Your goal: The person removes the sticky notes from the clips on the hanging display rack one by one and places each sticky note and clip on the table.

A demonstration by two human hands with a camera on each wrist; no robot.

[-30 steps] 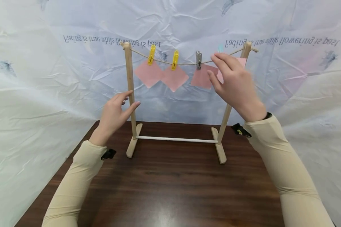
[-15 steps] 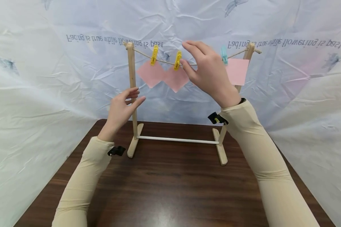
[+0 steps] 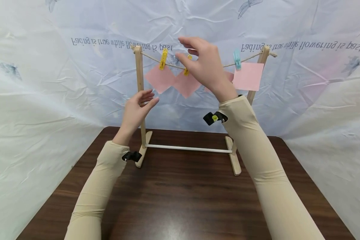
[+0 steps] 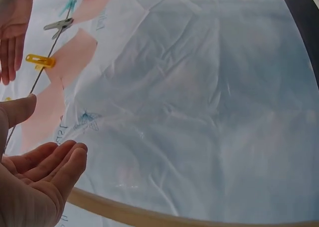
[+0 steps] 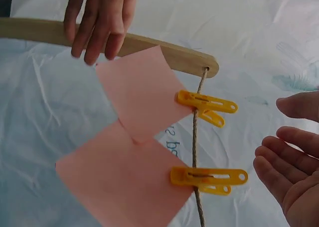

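Note:
Four-cornered pink paper sheets hang from a twine line, held by clothespins. My right hand [image 3: 205, 65] hovers before the line, fingers loosely bent and holding nothing. Close to it are a yellow clothespin [image 3: 186, 71] and its pink sheet [image 3: 186, 86]. At far left another yellow clothespin [image 3: 163, 60] holds a pink sheet [image 3: 160, 79]. In the head view my right hand hides the grey clothespin [image 4: 58, 25], which the left wrist view shows. A light-blue clothespin [image 3: 237, 60] holds the rightmost sheet [image 3: 248, 77]. My left hand [image 3: 136, 108], empty and relaxed, is near the left post.
The line spans a wooden stand with a left post [image 3: 139, 73], a right post [image 3: 262, 56] and a white lower bar [image 3: 189, 148]. It stands on a dark wooden table [image 3: 174, 193]. A wrinkled printed sheet [image 3: 108, 73] hangs behind.
My right hand has moved left along the line, from before the light-blue clothespin to beside the second yellow one. My left hand has shifted slightly right and up. The hanging sheets stay on the line.

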